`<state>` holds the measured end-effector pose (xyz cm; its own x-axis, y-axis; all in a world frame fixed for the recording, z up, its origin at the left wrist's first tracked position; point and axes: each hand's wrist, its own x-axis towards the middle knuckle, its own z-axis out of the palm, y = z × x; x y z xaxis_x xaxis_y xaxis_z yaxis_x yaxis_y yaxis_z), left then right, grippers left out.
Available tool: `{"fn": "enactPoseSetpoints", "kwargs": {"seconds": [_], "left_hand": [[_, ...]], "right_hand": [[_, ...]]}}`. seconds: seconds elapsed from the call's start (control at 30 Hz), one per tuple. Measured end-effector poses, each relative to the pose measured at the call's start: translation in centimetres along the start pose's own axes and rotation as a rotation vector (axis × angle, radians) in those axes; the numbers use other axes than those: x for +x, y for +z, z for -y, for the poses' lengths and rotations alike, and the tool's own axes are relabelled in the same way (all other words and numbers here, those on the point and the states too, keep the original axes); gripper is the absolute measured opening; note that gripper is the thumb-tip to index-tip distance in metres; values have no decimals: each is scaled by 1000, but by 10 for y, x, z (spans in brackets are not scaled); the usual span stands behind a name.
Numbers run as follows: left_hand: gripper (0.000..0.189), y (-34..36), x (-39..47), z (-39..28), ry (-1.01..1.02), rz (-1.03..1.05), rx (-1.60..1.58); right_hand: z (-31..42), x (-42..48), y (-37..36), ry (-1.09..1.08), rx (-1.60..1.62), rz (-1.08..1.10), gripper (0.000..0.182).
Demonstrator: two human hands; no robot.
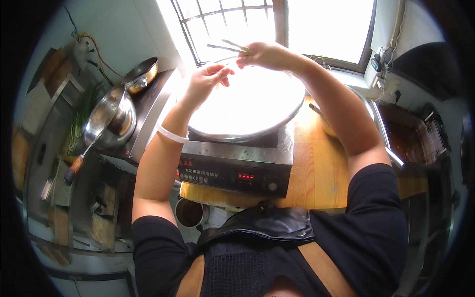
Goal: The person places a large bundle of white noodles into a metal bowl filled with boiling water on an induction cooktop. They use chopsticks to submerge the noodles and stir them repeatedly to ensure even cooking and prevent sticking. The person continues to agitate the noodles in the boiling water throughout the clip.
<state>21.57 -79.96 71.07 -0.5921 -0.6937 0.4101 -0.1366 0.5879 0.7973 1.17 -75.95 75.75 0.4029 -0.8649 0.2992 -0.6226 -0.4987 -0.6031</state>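
A wide round metal pan or lid (245, 107) sits on a commercial induction cooker (237, 170), its surface washed out by glare from the window. Over its far part my right hand (261, 55) grips a pair of chopsticks (230, 47), their tips pointing left. My left hand (213, 78) is just to the left and a little nearer, thumb and fingers drawn together; whether something small is between them cannot be told in the glare. The hands are close but apart. A white bangle (172, 134) circles my left wrist.
Left of the cooker lie steel bowls (126, 122), a wooden-handled ladle (74, 169), a frying pan (143, 72) and green stalks (83, 117). The cooker stands on a wooden worktop (315, 159). To the right is a rectangular metal basin (402, 130) with dark contents. A pot (190, 212) is below.
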Motion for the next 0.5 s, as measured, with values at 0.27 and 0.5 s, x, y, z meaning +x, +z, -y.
{"fn": "enactPoseSetpoints", "kwargs": {"seconds": [0.27, 0.5], "left_hand": [[23, -1, 0, -25, 198, -330, 284], [17, -39, 9, -18, 35, -445, -205]], "right_hand": [[5, -5, -5, 222, -40, -63, 23], [-24, 3, -18, 331, -121, -175, 25]]}}
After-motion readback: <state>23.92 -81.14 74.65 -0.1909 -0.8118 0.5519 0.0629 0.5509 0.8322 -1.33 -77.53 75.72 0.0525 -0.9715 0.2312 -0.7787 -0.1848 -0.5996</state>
